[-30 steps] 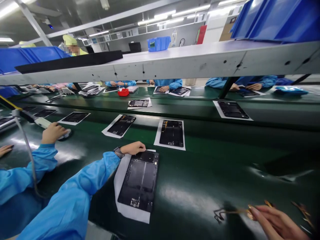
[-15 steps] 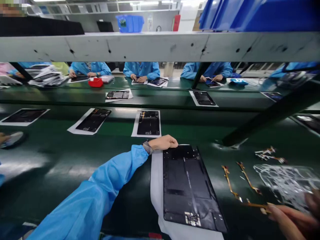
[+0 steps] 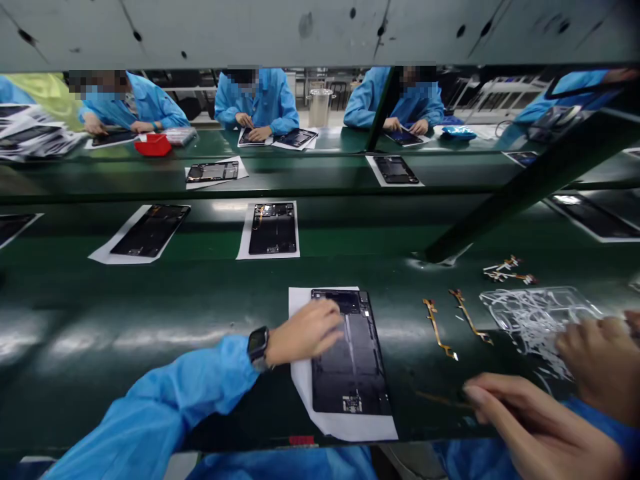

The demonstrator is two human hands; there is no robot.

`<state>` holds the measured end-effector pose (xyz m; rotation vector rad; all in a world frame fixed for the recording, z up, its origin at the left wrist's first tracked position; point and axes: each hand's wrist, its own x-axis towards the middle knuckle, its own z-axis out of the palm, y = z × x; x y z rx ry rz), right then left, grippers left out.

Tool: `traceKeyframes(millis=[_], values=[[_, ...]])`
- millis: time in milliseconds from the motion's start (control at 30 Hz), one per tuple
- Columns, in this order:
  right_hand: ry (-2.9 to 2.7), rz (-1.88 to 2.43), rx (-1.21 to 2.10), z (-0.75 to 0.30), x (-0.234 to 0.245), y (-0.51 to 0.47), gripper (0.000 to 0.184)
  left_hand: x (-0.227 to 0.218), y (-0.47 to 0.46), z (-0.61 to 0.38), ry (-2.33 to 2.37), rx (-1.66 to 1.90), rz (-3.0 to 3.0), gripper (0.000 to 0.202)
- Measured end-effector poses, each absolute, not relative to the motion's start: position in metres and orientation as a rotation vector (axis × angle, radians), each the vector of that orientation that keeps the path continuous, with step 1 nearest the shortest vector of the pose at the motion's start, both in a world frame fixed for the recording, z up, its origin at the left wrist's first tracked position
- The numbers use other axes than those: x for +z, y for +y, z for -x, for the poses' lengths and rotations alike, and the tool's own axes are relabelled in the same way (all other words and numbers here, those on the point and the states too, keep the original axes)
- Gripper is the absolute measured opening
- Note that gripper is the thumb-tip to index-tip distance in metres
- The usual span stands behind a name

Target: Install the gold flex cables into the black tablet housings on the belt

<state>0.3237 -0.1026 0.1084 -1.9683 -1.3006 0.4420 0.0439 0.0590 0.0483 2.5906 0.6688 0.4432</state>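
A black tablet back housing (image 3: 350, 373) lies on a white paper sheet (image 3: 313, 400) in front of me. Over its upper left part is my left hand (image 3: 305, 331), wearing a watch; its fingers are blurred, loosely bent and apart, holding nothing visible. At lower right my right hand (image 3: 530, 420) pinches the end of a thin orange flex cable (image 3: 435, 398), smeared by motion. Two more flex cables (image 3: 440, 331) (image 3: 470, 317) lie between the housing and a clear plastic tray (image 3: 583, 303) of white strips.
A co-worker's hand (image 3: 600, 360) reaches over the tray from the right. Several flex cables (image 3: 510, 272) lie bunched behind it. A slanted dark post (image 3: 480, 227) stands at right. More housings (image 3: 273, 230) (image 3: 150, 233) lie on paper farther back. Co-workers (image 3: 257, 100) sit across the bench.
My left hand has left the housing's top edge and come down over its upper left part. My right hand has moved left with the flex cable. The view has tilted down.
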Motion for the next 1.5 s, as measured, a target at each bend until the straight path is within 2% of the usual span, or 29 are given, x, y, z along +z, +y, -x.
traceKeyframes(millis=[167,367,433,567,633,833,1033,1233,1500], values=[[-1.594,1.758,0.926,-0.300,0.116,-0.060,0.026,0.049,-0.016,-0.012,0.659,0.411,-2.489,0.050],[-1.947,1.582,1.160,-0.259,0.136,-0.013,0.019,0.052,-0.033,-0.026,0.948,0.639,-2.008,0.103],[-1.997,1.521,1.198,-0.246,0.136,0.007,0.017,0.048,-0.027,-0.037,1.058,0.708,-1.949,0.095],[-1.998,1.451,1.188,-0.232,0.123,0.044,0.015,0.039,-0.012,-0.047,1.221,0.800,-2.042,0.040],[-1.994,1.461,1.157,-0.228,0.117,0.055,0.015,0.037,-0.007,-0.046,1.262,0.843,-2.073,0.022],[-1.955,1.505,1.128,-0.227,0.103,0.073,0.016,0.032,0.010,-0.037,1.279,0.919,-2.173,0.003],[-2.000,1.578,1.148,-0.230,0.066,0.098,0.015,0.016,0.019,-0.017,1.155,0.806,-2.743,0.023],[-2.220,1.665,1.027,-0.216,0.037,0.119,0.010,0.007,0.025,-0.017,1.024,0.686,-2.950,0.023],[-2.355,1.767,1.065,-0.206,0.035,0.141,0.005,0.000,0.032,-0.029,0.975,0.726,-2.894,0.022]])
